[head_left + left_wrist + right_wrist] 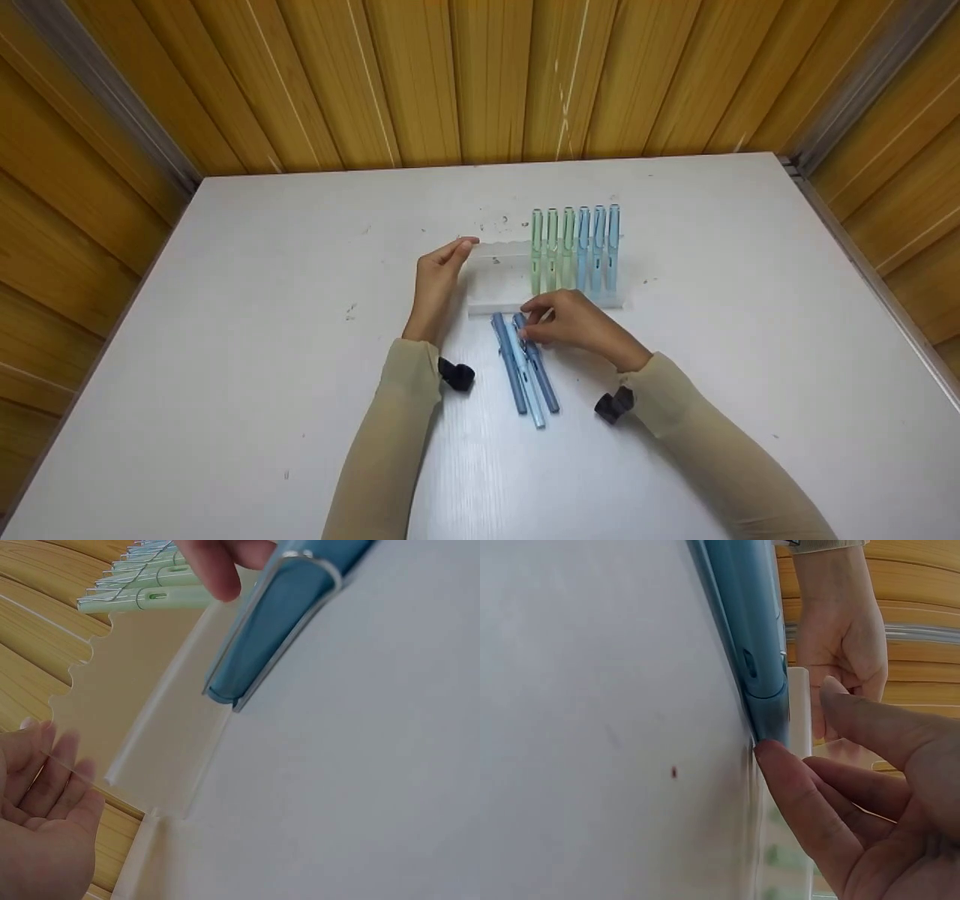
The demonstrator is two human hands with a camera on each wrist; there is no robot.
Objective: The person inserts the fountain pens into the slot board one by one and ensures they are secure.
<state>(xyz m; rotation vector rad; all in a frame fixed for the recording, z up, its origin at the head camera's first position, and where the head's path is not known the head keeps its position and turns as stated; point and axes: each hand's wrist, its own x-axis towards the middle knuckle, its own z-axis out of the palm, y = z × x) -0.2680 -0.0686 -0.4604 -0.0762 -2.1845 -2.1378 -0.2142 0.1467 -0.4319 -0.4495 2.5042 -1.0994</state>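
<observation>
A clear pen stand (499, 281) with a scalloped top edge stands on the table. My left hand (439, 281) pinches its left edge between thumb and fingers. In the stand's right half lean three green pens (552, 251) and three light blue pens (598, 247). Three more lie in front: a dark blue pen (511, 375) on the left, a light blue pen (531, 390) in the middle and another dark blue pen (545, 379) on the right. At the cap ends of these is my right hand (574, 322). A fingertip (772, 757) touches a pen's end, while the thumb stays apart.
The white table (300, 420) carries small dark marks around the stand. Yellow wood-look panels (420, 82) rise behind it and at both sides. Black wrist cameras (457, 375) sit on both sleeves, close to the loose pens.
</observation>
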